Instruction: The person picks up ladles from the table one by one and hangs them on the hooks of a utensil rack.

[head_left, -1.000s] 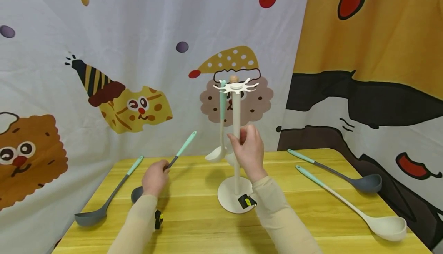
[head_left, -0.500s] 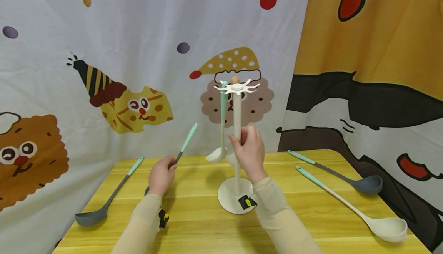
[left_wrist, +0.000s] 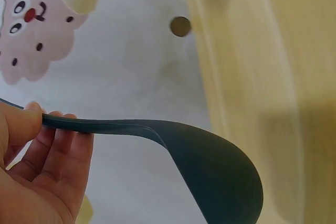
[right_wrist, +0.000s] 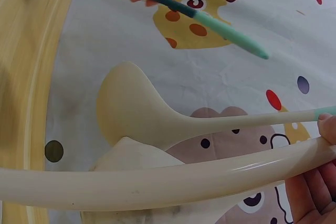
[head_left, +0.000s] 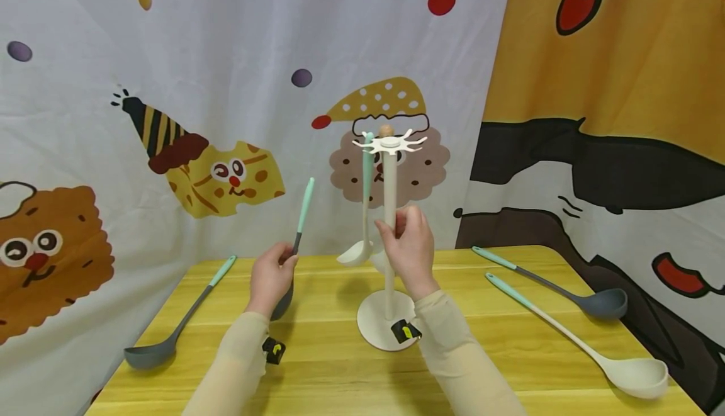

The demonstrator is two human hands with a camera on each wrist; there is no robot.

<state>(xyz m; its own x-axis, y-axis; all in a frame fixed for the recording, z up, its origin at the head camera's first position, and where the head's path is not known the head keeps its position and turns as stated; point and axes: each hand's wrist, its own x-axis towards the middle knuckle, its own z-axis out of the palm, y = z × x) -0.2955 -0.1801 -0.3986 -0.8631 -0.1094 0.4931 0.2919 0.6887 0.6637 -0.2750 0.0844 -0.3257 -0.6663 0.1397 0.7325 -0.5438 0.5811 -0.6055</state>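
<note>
My left hand (head_left: 270, 281) pinches the shaft of a dark grey ladle (left_wrist: 210, 166) with a mint handle. The ladle is nearly upright, handle end up and bowl down, its bowl partly behind the hand in the head view. With my right hand (head_left: 410, 249) I grip the pole of a white utensil stand (head_left: 389, 183) that has a round base and a ring of hooks on top. A cream ladle (right_wrist: 131, 108) with a mint handle hangs from the stand's left side. Behind the pole shows another cream bowl-shaped piece (right_wrist: 139, 156), mostly hidden.
Another grey ladle (head_left: 150, 355) lies on the wooden table (head_left: 328, 378) at the left. On the right lie a grey ladle (head_left: 603, 303) and a cream ladle (head_left: 634, 375), both with mint handles. A cartoon-printed cloth (head_left: 243, 38) hangs behind the table.
My left hand has moved right and slightly up with the grey ladle, bringing it nearer the stand. The ladle has swung from slanted to more upright. My right hand stays on the pole.
</note>
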